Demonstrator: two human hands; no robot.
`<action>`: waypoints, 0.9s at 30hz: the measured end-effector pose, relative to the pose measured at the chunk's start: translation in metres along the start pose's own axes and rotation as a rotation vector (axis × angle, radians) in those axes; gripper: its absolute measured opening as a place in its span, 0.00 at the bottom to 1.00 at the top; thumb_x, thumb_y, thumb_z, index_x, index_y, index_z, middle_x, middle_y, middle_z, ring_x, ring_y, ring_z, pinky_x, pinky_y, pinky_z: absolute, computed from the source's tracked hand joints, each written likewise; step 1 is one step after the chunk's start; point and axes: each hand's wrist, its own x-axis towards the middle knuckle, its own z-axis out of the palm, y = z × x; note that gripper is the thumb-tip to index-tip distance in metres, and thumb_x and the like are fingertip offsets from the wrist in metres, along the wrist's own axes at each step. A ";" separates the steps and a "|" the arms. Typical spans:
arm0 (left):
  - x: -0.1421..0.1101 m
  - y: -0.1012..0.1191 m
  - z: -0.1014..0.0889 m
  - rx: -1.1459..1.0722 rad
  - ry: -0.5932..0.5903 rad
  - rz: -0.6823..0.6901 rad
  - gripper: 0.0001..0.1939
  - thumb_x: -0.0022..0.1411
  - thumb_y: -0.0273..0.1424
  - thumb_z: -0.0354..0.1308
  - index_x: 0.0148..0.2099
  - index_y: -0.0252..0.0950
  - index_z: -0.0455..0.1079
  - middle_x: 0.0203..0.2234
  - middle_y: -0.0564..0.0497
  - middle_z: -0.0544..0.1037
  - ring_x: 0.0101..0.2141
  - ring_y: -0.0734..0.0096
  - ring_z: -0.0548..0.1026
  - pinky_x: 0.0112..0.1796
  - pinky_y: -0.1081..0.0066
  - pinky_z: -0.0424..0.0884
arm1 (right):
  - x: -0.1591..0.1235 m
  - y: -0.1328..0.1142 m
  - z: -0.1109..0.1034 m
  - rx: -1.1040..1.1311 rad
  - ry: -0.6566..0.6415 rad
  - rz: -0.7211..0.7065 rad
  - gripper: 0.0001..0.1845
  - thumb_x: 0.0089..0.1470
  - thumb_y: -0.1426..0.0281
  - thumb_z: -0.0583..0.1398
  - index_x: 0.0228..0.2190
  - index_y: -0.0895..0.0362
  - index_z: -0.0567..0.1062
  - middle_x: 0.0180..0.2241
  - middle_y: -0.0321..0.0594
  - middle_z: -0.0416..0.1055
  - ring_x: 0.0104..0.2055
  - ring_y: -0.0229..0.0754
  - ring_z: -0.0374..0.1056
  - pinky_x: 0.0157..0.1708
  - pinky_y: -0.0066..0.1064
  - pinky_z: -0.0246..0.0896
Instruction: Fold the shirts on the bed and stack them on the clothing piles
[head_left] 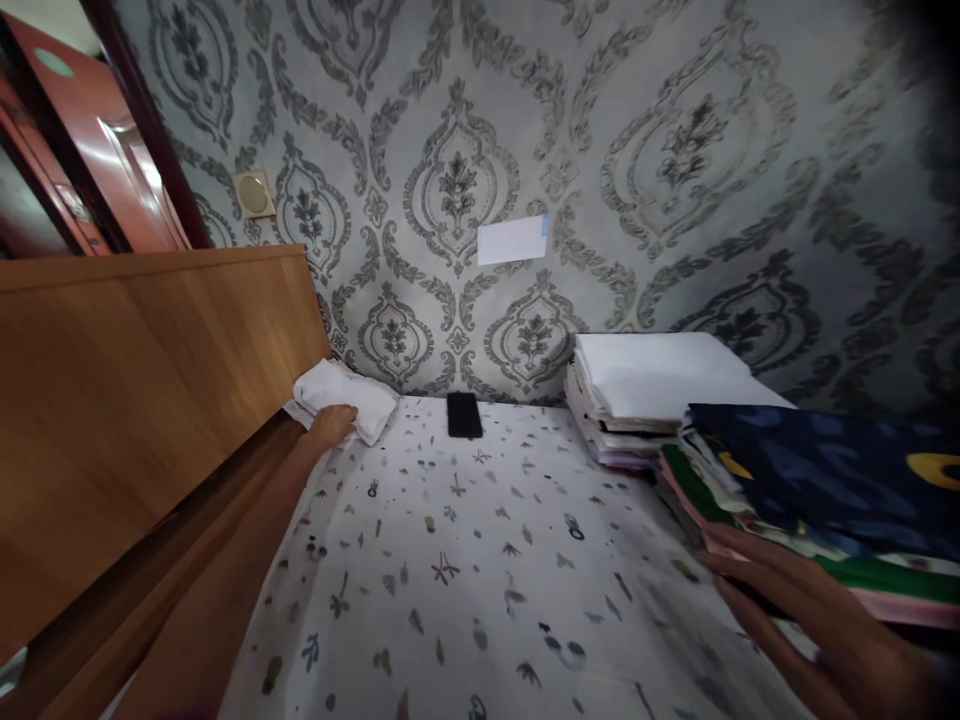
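My left hand (332,425) reaches to the far left corner of the bed, its fingers closed on the near edge of a white folded cloth bundle (367,400). The fingertips are partly hidden against the cloth. At the lower right, my right hand (817,610) is slightly blurred, fingers stretched out and apart. It lies along the near side of a stack of folded clothes (840,480), with a dark blue patterned piece on top and green and pink layers below. I cannot tell whether it touches the stack.
A second pile of white folded cloth (660,375) stands against the patterned wall (420,120). A black phone (464,415) lies on the printed bedsheet (450,540). A wooden headboard panel (165,370) rises on the left. Paper (512,241) and a switch (253,193) are on the wall.
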 end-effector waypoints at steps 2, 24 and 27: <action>-0.006 0.002 -0.008 -0.040 -0.039 0.015 0.06 0.58 0.25 0.58 0.29 0.36 0.67 0.35 0.44 0.76 0.45 0.56 0.73 0.47 0.62 0.64 | -0.011 -0.004 0.008 0.017 -0.020 0.015 0.20 0.53 0.53 0.55 0.47 0.18 0.70 0.51 0.39 0.74 0.55 0.60 0.69 0.52 0.60 0.67; -0.187 0.220 -0.097 -1.906 -0.397 0.226 0.11 0.56 0.35 0.67 0.33 0.34 0.69 0.24 0.54 0.73 0.26 0.74 0.74 0.30 0.75 0.73 | 0.005 -0.155 0.062 1.118 -0.595 0.515 0.35 0.46 0.55 0.69 0.53 0.53 0.70 0.54 0.47 0.71 0.57 0.52 0.66 0.56 0.46 0.61; -0.192 0.218 -0.103 -1.911 -0.131 0.118 0.07 0.58 0.31 0.64 0.35 0.35 0.70 0.24 0.55 0.73 0.26 0.74 0.74 0.30 0.76 0.73 | -0.002 -0.155 0.055 1.249 -0.672 0.569 0.27 0.43 0.54 0.70 0.42 0.56 0.76 0.43 0.41 0.77 0.45 0.48 0.72 0.51 0.43 0.64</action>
